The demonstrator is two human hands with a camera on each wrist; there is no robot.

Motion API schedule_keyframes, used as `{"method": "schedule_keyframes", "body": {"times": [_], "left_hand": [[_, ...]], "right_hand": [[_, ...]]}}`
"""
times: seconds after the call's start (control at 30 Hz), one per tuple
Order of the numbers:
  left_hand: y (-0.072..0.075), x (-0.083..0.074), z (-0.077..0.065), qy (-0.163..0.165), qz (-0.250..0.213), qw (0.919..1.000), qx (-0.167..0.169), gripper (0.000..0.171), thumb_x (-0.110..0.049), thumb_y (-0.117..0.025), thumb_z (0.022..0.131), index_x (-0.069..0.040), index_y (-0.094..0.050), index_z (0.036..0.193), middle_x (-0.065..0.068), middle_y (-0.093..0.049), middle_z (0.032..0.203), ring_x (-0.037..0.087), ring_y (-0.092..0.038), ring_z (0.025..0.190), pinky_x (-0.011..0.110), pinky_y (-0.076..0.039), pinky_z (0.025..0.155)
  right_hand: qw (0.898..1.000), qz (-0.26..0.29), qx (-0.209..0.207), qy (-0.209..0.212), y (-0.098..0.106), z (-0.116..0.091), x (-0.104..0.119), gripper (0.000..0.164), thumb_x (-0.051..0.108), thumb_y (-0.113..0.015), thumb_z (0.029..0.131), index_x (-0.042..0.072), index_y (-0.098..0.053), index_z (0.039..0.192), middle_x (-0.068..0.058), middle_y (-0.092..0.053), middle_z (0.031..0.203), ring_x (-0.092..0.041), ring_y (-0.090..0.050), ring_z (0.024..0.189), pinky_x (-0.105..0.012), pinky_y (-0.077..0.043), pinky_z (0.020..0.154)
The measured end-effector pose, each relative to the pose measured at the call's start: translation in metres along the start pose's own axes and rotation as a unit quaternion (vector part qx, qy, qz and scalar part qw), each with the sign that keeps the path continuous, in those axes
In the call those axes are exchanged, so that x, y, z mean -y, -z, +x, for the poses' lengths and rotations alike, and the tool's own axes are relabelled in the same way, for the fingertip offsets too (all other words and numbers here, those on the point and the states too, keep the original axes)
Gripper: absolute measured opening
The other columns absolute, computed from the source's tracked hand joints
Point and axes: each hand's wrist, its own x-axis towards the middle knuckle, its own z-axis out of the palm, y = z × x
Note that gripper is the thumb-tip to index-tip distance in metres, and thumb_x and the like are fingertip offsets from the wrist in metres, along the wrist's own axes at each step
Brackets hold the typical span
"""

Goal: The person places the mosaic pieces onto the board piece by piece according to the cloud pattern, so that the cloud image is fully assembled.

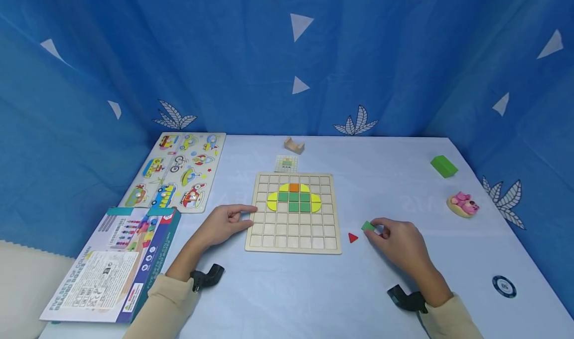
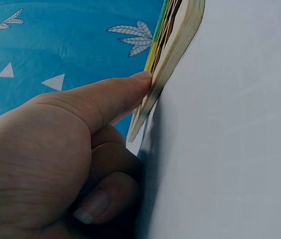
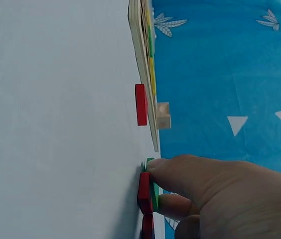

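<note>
A wooden grid board [image 1: 293, 232] lies flat, with green square tiles [image 1: 293, 197], yellow rounded tiles [image 1: 271, 202] and an orange tile [image 1: 293, 187] in its upper half. My left hand [image 1: 224, 223] touches the board's left edge with thumb and index finger, spread apart; the other fingers are folded in. To the right of the board, my right hand [image 1: 399, 242] pinches a green tile [image 1: 367, 226] between thumb and fingers, low over the table. A red triangle tile [image 1: 353, 238] lies between that hand and the board. More red pieces [image 3: 144, 193] show beside the right fingers in the right wrist view.
A small pattern card [image 1: 287, 163] and a wooden holder [image 1: 294, 145] are behind the board. Leftward lie a vehicle puzzle [image 1: 177, 179] and a boxed toy [image 1: 109, 269]. Rightward are a green block [image 1: 444, 166], a pink figurine [image 1: 464, 204] and a round chip [image 1: 504, 286].
</note>
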Motion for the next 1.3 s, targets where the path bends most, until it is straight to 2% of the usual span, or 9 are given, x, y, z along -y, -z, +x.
{"method": "schedule_keyframes", "body": {"times": [0.17, 0.33, 0.5, 0.77, 1.07, 1.3], "left_hand": [[0.0, 0.0, 0.0, 0.003, -0.003, 1.0, 0.001, 0.035, -0.024, -0.078, 0.091, -0.023, -0.073, 0.126, -0.004, -0.036, 0.056, 0.014, -0.032, 0.052, 0.029, -0.03, 0.054], [0.0, -0.001, 0.0, 0.001, -0.005, 1.0, 0.002, 0.035, -0.024, -0.078, 0.092, -0.023, -0.073, 0.126, -0.004, -0.035, 0.056, 0.014, -0.032, 0.052, 0.029, -0.03, 0.055], [0.0, 0.0, 0.0, 0.002, -0.005, 1.0, 0.003, 0.035, -0.025, -0.078, 0.091, -0.023, -0.073, 0.126, -0.004, -0.035, 0.056, 0.014, -0.032, 0.051, 0.029, -0.03, 0.054], [0.0, 0.001, 0.001, -0.001, -0.005, 1.0, 0.001, 0.035, -0.024, -0.079, 0.091, -0.023, -0.073, 0.126, -0.004, -0.035, 0.056, 0.014, -0.032, 0.051, 0.029, -0.031, 0.056], [0.001, 0.0, 0.001, 0.002, -0.009, 1.0, 0.002, 0.034, -0.024, -0.079, 0.091, -0.024, -0.074, 0.125, -0.004, -0.035, 0.056, 0.014, -0.032, 0.051, 0.029, -0.031, 0.056], [0.001, 0.0, 0.0, 0.001, -0.01, 0.9999, 0.002, 0.035, -0.024, -0.079, 0.091, -0.024, -0.074, 0.125, -0.004, -0.035, 0.055, 0.014, -0.032, 0.05, 0.029, -0.031, 0.055]], "right_hand": [[1.0, 0.007, -0.012, 0.015, -0.001, 0.0, 0.0, 0.031, 0.025, -0.086, 0.084, 0.005, -0.079, 0.107, 0.008, -0.04, 0.052, -0.012, -0.039, 0.048, -0.028, -0.03, 0.047], [0.998, 0.011, -0.03, 0.049, -0.003, 0.002, 0.002, 0.028, 0.024, -0.087, 0.082, 0.007, -0.079, 0.103, 0.01, -0.036, 0.051, -0.009, -0.035, 0.046, -0.027, -0.028, 0.047], [0.996, 0.02, -0.023, 0.084, -0.006, 0.009, 0.011, 0.024, 0.022, -0.086, 0.082, 0.009, -0.08, 0.101, 0.012, -0.035, 0.052, -0.006, -0.031, 0.047, -0.026, -0.026, 0.048], [0.991, 0.019, 0.012, 0.135, -0.017, 0.021, 0.039, 0.023, 0.027, -0.085, 0.083, 0.013, -0.08, 0.1, 0.016, -0.036, 0.052, -0.002, -0.032, 0.049, -0.024, -0.028, 0.048], [0.979, 0.038, 0.041, 0.195, -0.031, 0.041, 0.079, 0.022, 0.029, -0.083, 0.085, 0.016, -0.08, 0.103, 0.016, -0.036, 0.053, -0.001, -0.031, 0.05, -0.023, -0.027, 0.05], [0.977, 0.036, 0.074, 0.198, -0.041, 0.056, 0.106, 0.024, 0.034, -0.08, 0.088, 0.019, -0.08, 0.107, 0.015, -0.04, 0.053, -0.004, -0.038, 0.051, -0.024, -0.031, 0.051]]}}
